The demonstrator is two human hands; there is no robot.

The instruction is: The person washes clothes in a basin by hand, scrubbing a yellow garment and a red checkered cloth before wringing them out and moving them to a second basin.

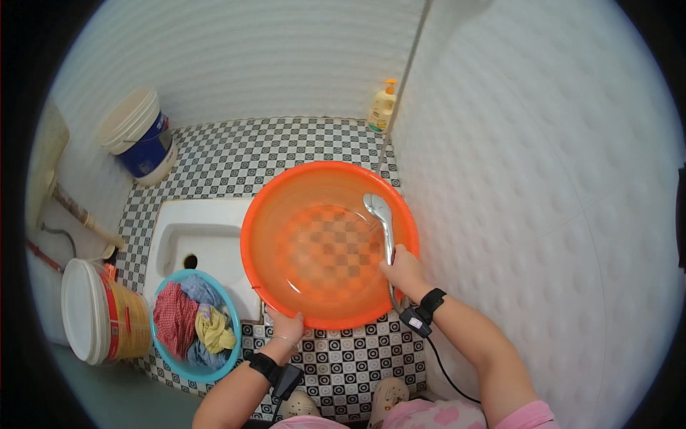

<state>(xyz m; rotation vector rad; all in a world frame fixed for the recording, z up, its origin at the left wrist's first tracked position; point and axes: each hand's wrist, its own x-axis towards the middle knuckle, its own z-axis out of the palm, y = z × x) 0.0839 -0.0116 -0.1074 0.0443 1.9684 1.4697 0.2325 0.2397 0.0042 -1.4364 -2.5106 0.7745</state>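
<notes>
A large orange plastic basin stands in front of me, partly over a white squat toilet. The checkered floor shows through its translucent bottom, where shallow water seems to lie. My left hand grips the basin's near-left rim. In my right hand is the handle of a chrome handheld showerhead, held over the right side of the basin. Faint streaks beside its head look like spray. To the left, a turquoise basin holds crumpled clothes, among them a red checked cloth and a yellow cloth.
A blue-and-white bucket stands at the back left. Nearer is a yellow-and-red lidded bucket. A pump bottle sits in the far corner, by the shower hose. A white padded-looking wall rises close on the right.
</notes>
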